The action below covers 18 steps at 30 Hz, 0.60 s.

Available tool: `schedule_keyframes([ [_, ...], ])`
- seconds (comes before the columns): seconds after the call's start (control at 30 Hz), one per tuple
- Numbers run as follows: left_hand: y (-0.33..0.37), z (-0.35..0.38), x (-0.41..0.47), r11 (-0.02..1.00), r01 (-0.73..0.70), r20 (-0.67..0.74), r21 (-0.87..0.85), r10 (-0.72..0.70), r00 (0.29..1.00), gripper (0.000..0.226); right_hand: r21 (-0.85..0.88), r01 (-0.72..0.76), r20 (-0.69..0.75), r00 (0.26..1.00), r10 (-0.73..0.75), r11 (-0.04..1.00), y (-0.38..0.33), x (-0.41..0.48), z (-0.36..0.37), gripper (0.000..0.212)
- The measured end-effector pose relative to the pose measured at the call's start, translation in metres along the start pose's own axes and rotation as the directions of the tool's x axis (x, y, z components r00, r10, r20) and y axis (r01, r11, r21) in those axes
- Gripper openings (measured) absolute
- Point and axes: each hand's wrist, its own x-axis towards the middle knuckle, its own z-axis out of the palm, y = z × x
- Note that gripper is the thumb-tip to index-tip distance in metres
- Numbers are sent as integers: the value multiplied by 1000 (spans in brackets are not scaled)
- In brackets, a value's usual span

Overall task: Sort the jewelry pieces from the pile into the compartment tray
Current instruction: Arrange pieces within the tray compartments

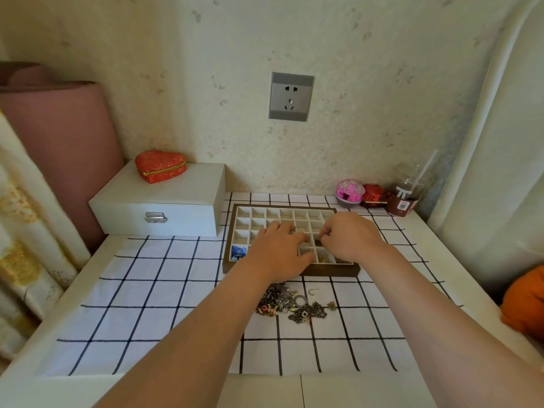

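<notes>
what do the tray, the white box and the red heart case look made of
Compartment tray: dark brown frame, likely wood; pale matte lining, perhaps fabric. White box: smooth with a faint sheen, maybe painted wood or faux leather; shiny metal latch. Heart case: red patterned fabric, brocade-like, with a gold-coloured rim.

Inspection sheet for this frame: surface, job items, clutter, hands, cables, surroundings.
Surface: white table under grid cloth.
Job's things: compartment tray, visible cells mostly empty, blue piece in near-left cell; jewelry pile on cloth before it.
Clutter: white box with heart case on top; pink ball, red box, cup at back right.
Hands: left hand spread over tray; right hand fingertips bunched over a cell, contents unclear.
Cables: nothing seen.
Surroundings: wall socket, pink roll left.
</notes>
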Motion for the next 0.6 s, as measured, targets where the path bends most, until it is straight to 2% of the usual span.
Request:
schedule_keyframes([
  [0.27, 4, -1, -4, 999, -7, 47, 42, 5, 999, 55, 75, -10, 62, 998, 5, 997, 2, -3, 3, 31],
  [0.4, 4, -3, -6, 1000, -8, 37, 23, 7, 999, 58, 172, 1, 13, 1000, -3, 985, 11, -10, 1, 29],
  [0.6, 11, -13, -13, 996, -78, -121, -47, 72, 990, 48, 302, 143, -76, 989, -126, 943, 28, -32, -5, 26],
])
